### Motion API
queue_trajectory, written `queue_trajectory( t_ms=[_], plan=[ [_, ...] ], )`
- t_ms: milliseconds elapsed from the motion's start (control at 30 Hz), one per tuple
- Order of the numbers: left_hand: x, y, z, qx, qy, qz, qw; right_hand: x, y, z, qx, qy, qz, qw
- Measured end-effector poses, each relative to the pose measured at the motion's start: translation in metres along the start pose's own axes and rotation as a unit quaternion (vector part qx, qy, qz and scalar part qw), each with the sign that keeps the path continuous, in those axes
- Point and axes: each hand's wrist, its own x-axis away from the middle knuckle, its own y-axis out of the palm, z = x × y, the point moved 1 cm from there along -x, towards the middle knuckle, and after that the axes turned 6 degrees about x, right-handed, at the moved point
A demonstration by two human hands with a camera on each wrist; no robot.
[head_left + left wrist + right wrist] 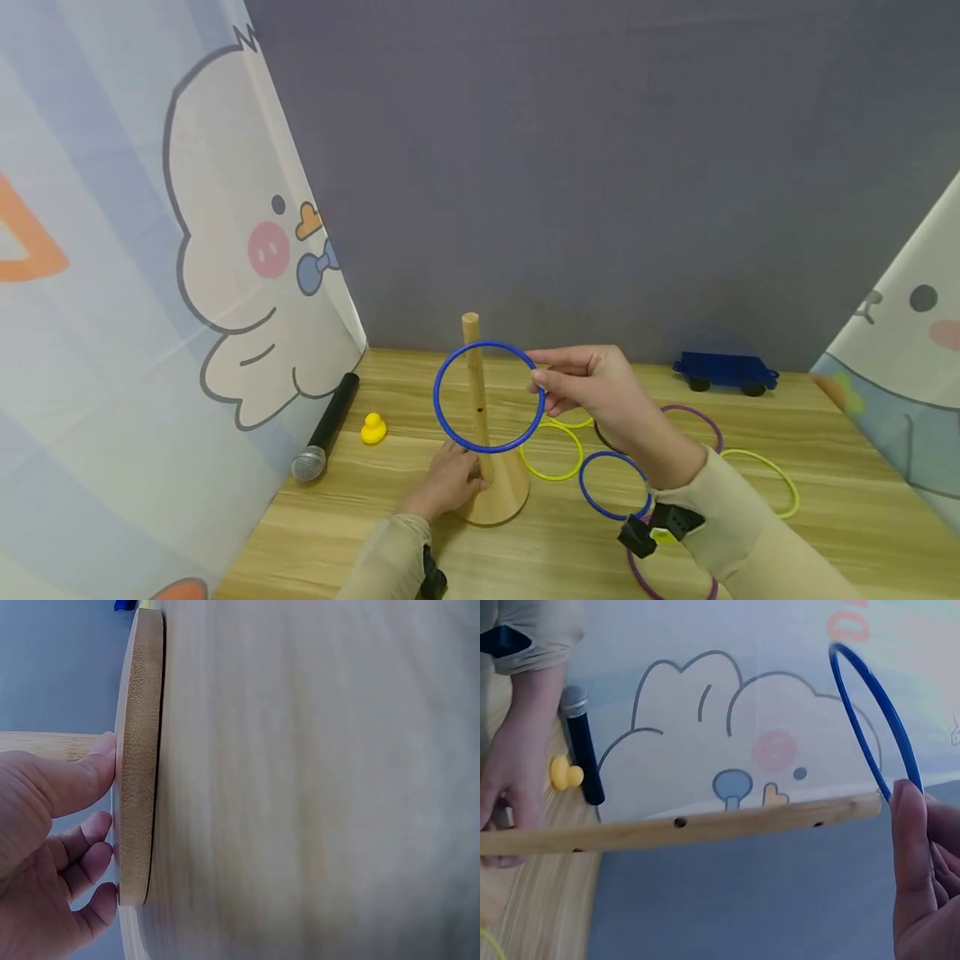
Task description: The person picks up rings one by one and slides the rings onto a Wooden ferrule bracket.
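My right hand holds up a blue ring, its edge pinched between thumb and fingers. In the head view the ring overlaps the upper part of a wooden post; the right wrist view shows the ring apart from the post's top end. The post rises from a round wooden base on the table. At the post's foot is my left hand, its curled fingers and thumb about the post on its left side. In the left wrist view their tips touch the base's upper face.
Yellow rings, another blue ring and purple rings lie to the right, partly behind my right arm. A dark blue toy wagon stands at the back right. Left are a yellow duck and a microphone.
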Motion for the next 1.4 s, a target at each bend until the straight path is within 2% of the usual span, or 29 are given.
queue_trajectory(
  t_ms=[167, 300, 467, 800, 1033, 1400],
  plan=[
    [0.001, -0.003, 0.003, 0.031, -0.022, -0.013, 0.9992, -0.006, 0.007, -0.010, -0.053, -0.027, 0.039, 0.9975],
    [0.002, -0.002, 0.002, 0.028, -0.023, -0.009, 0.9993, -0.011, 0.008, -0.010, -0.092, -0.042, 0.069, 0.9925],
    [0.001, 0.000, 0.001, 0.027, -0.020, -0.004, 0.9994, -0.016, 0.009, -0.002, -0.114, -0.019, 0.103, 0.9879],
    [0.001, 0.001, 0.000, 0.036, -0.019, 0.003, 0.9992, -0.015, 0.008, 0.034, -0.080, 0.030, 0.107, 0.9906],
    [0.000, 0.000, 0.000, 0.045, -0.024, 0.012, 0.9986, -0.011, 0.013, 0.060, -0.092, 0.063, 0.106, 0.9881],
    [0.001, 0.000, -0.001, 0.063, -0.031, 0.005, 0.9975, 0.002, 0.020, 0.096, -0.062, 0.122, 0.117, 0.9837]
  ],
)
